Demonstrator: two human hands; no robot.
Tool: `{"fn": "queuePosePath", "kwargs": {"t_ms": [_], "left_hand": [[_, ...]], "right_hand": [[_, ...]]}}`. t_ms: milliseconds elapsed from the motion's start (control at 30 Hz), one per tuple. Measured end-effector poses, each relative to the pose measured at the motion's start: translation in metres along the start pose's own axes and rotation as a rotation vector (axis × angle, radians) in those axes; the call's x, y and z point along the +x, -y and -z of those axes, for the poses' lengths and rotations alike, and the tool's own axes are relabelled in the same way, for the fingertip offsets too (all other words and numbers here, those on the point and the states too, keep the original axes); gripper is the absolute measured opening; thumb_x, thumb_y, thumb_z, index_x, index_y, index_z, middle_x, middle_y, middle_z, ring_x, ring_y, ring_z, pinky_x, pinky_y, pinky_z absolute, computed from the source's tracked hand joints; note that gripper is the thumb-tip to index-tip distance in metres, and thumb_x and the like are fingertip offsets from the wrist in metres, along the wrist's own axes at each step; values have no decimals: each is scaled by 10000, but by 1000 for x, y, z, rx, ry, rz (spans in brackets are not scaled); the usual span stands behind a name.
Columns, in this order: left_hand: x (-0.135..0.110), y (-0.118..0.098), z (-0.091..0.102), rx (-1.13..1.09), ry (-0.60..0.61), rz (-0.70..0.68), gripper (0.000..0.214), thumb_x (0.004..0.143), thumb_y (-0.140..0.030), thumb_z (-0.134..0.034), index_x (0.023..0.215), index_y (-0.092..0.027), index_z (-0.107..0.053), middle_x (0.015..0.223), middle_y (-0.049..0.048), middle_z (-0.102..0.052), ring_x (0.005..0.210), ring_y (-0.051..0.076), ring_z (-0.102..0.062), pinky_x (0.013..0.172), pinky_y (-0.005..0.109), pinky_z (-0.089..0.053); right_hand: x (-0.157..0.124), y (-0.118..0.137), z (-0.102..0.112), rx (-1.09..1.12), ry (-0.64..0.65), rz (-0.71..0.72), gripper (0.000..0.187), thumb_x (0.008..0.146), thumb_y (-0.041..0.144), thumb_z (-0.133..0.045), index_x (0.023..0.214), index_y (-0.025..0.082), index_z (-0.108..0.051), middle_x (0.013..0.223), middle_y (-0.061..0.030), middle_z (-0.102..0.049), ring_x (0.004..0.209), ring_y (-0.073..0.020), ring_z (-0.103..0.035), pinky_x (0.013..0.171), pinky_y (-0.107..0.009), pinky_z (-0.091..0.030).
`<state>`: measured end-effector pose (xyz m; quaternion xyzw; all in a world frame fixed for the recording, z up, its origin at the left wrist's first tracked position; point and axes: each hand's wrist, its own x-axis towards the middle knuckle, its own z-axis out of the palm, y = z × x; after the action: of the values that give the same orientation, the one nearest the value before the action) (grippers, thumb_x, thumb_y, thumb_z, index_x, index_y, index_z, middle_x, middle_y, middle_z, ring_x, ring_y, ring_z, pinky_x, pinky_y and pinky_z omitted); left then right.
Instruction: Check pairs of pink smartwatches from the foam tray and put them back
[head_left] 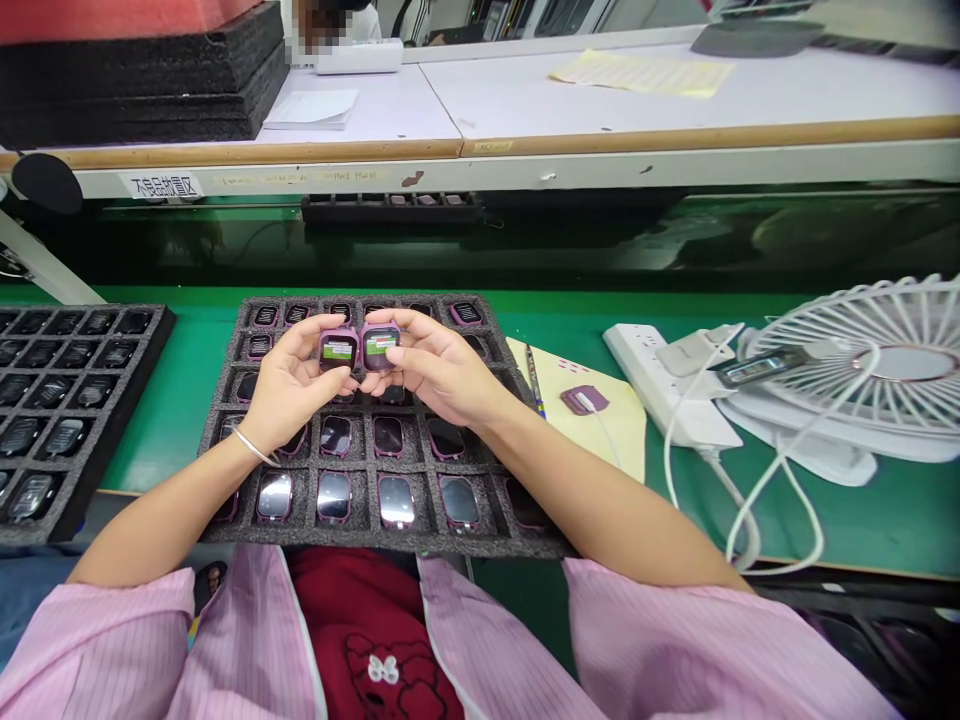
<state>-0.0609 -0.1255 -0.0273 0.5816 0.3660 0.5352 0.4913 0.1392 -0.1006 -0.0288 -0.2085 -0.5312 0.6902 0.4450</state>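
Observation:
Side by side above a dark foam tray, two purple-framed smartwatch bodies are held with their lit screens facing me. My left hand is closed on the left smartwatch. Closed on the right smartwatch is my right hand, its thumb at the screen's edge. Both screens show a green and white picture. Several more purple-framed watches lie in the tray's compartments, such as a watch in the front row. My hands hide part of the tray's middle.
Another foam tray of watches lies at left. To the right are yellow paper, a pen, a purple charging piece with a white cable, a power strip and a white fan. A shelf spans the back.

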Motion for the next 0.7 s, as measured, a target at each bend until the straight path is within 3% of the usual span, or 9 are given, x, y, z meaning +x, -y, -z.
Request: {"fn": "queuePosePath", "kwargs": {"t_ms": [167,333,700], "left_hand": [[0,0,-1,-25,-13,-6,518,747,-221,-848,1213,-198,-624,1189,67,-712,742,104,-721,695,222,-659],[1,0,0,-5,-33,-7,454,773,-245,-837,1180,-181,-645,1061,45,-740,592,80,-701,585,192,-632],[-2,0,1,-37,2,22,459,809,-332,-833,1202,-182,-648,1121,69,-750,639,113,-742,609,230,-663]], "right_hand": [[-1,0,1,17,14,-5,436,836,232,-777,1221,212,-575,890,9,-738,730,-167,-754,698,-294,-634],[-2,-1,1,20,37,-10,471,799,162,-768,1224,203,-570,905,11,-746,736,-162,-754,708,-290,-631],[-2,-6,1,-20,-5,15,417,873,341,-846,1182,209,-598,860,19,-731,693,-145,-742,637,-247,-615]]}}
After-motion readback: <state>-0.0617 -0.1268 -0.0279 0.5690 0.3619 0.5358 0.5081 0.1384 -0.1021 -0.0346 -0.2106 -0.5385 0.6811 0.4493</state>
